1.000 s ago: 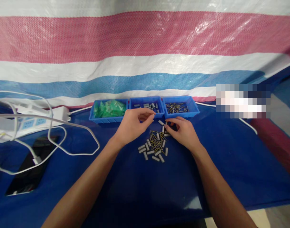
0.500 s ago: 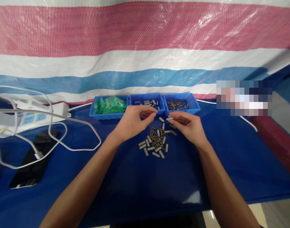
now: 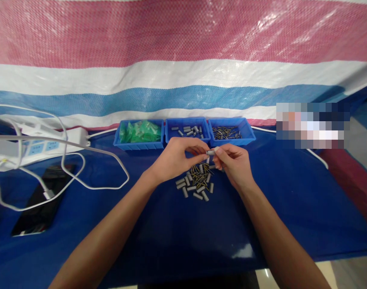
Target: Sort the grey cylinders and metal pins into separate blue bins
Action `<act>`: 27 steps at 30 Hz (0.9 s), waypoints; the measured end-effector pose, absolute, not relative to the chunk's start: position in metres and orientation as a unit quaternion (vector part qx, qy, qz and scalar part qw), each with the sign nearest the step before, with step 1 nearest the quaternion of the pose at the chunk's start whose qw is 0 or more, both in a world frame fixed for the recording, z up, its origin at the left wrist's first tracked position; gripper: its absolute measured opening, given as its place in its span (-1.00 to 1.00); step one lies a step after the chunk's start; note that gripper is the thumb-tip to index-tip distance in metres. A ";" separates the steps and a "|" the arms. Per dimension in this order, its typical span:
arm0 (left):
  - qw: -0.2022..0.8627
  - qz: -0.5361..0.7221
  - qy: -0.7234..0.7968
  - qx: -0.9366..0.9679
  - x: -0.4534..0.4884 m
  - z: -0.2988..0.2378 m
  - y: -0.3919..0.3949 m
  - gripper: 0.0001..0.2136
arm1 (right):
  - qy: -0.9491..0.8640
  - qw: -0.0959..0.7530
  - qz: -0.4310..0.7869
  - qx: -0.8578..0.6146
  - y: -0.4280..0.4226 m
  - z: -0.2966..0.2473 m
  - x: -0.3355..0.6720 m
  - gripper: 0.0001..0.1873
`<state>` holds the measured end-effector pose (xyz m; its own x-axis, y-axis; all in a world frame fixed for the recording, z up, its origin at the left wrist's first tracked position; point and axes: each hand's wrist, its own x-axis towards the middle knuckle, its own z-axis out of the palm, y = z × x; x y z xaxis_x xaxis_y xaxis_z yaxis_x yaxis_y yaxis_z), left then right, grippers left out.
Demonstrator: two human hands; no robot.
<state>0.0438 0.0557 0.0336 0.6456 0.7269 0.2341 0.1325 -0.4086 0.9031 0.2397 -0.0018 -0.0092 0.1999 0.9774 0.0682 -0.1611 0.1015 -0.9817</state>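
Note:
Between my two hands is a small grey metal cylinder (image 3: pixel 210 152). My right hand (image 3: pixel 236 162) is closed, with thumb and fingers pinching its right end. The fingertips of my left hand (image 3: pixel 181 158) come together at the left end; what they pinch, if anything besides the cylinder, is hidden. Just below my hands, a loose pile of grey metal cylinders (image 3: pixel 191 188) and thin brass-and-dark metal pins (image 3: pixel 198 176) lies on the blue tabletop (image 3: pixel 171 233). Some pieces are covered by my right fingers.
Three blue bins line the back: the left bin (image 3: pixel 138 146) holds green plastic packets, the middle bin (image 3: pixel 187 120) cylinders, the right bin (image 3: pixel 236 142) thin pins. At left are a white power strip (image 3: pixel 70 138), looping white cables (image 3: pixel 96 189) and a black phone (image 3: pixel 40 212). A striped sheet (image 3: pixel 171 36) hangs behind.
My hands have come together over the pile, bringing the cylinder in my right hand to my left fingertips. The view has shifted slightly.

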 end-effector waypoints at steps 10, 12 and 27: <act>0.495 0.365 0.292 0.733 0.047 0.026 0.055 -0.88 | -0.440 0.590 0.462 -0.495 -0.001 -0.010 0.240 -0.57; 0.506 0.360 0.301 0.724 0.047 0.025 0.056 -0.87 | -0.436 0.593 0.466 -0.491 -0.002 -0.012 0.239 -0.64; 0.557 0.403 0.399 0.606 0.038 0.022 0.071 -0.71 | -0.540 0.539 0.279 -0.583 0.000 -0.018 0.252 -0.73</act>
<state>0.0377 0.0712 0.0220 0.3555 0.9336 0.0444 0.0352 -0.0608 0.9975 0.2518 -0.0005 -0.0184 0.2605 0.9306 0.2573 0.3286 0.1651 -0.9299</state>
